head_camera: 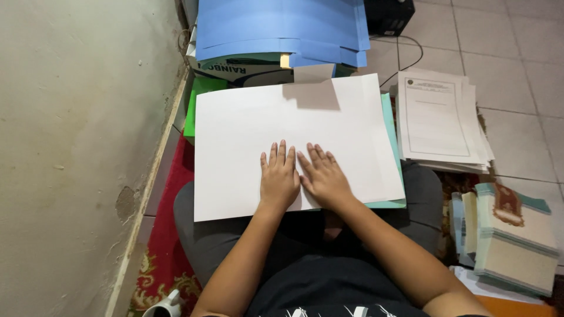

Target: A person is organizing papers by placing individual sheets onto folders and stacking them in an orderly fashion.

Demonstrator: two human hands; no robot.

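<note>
We see a big white sheet of paper point(282, 129) lying across the lap, over a teal sheet point(392, 152) that only peeks out at the right edge. Blue folders point(276, 26) sit on a box past it, cut off at the top. A stack of printed pages point(437, 120) lies on the floor at the right. Our left hand point(279, 179) and right hand point(322, 176) press flat on the white paper, fingers spread, side by side, holding nothing.
</note>
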